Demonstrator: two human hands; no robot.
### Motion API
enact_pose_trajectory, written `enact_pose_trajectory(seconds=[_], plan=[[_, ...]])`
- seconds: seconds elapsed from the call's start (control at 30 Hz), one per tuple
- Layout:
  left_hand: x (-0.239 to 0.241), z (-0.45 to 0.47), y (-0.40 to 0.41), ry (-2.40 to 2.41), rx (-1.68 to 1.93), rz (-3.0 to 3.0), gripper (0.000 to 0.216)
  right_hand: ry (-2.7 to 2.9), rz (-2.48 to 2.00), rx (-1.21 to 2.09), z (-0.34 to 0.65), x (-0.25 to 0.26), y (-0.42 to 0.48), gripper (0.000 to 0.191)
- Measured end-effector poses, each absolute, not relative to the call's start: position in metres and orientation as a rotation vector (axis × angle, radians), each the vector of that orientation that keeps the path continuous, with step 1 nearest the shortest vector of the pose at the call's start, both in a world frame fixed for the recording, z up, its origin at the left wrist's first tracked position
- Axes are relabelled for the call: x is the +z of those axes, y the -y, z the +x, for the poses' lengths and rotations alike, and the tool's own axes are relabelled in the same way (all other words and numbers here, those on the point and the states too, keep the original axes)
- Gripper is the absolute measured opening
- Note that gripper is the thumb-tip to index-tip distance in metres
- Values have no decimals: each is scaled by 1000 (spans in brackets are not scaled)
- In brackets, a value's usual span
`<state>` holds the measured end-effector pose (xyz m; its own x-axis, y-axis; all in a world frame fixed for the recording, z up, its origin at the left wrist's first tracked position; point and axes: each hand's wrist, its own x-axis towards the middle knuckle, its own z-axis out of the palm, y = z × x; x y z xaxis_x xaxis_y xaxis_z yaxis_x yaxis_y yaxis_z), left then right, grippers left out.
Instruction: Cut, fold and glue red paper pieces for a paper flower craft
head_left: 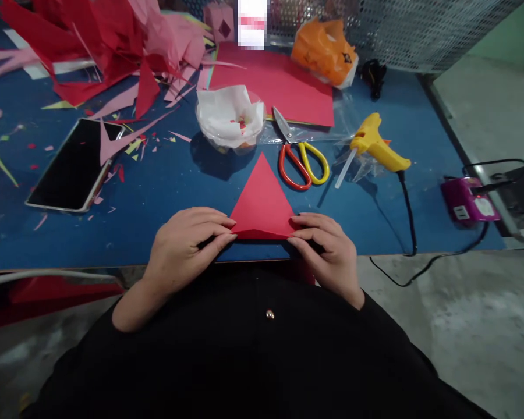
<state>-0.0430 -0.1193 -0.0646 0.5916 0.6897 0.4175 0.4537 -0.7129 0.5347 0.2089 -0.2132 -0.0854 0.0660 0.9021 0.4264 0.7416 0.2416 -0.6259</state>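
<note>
A red paper triangle (262,198) lies on the blue table (166,198) near its front edge, point away from me. My left hand (186,247) presses its lower left corner, fingers together and curled down on the folded edge. My right hand (325,247) presses the lower right corner the same way. Both hands pinch the paper's bottom fold. My black sleeves fill the foreground.
Behind the triangle lie red-and-yellow scissors (299,157), a yellow glue gun (378,145) with a black cord, a clear bowl of white paper (229,119) and a red sheet (275,84). A phone (74,166) lies left among red and pink scraps (100,46). A purple device (469,201) sits right.
</note>
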Motion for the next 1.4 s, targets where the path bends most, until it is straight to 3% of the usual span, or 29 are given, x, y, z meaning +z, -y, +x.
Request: enact_pose_trajectory(seconds=[0.43, 1.4], plan=[[-67, -40, 115, -1148, 772, 2525, 22, 1644, -1654, 210, 206, -83, 212, 11], [-66, -39, 118, -1194, 641, 2646, 14, 1655, -1706, 187, 205, -83, 210, 16]])
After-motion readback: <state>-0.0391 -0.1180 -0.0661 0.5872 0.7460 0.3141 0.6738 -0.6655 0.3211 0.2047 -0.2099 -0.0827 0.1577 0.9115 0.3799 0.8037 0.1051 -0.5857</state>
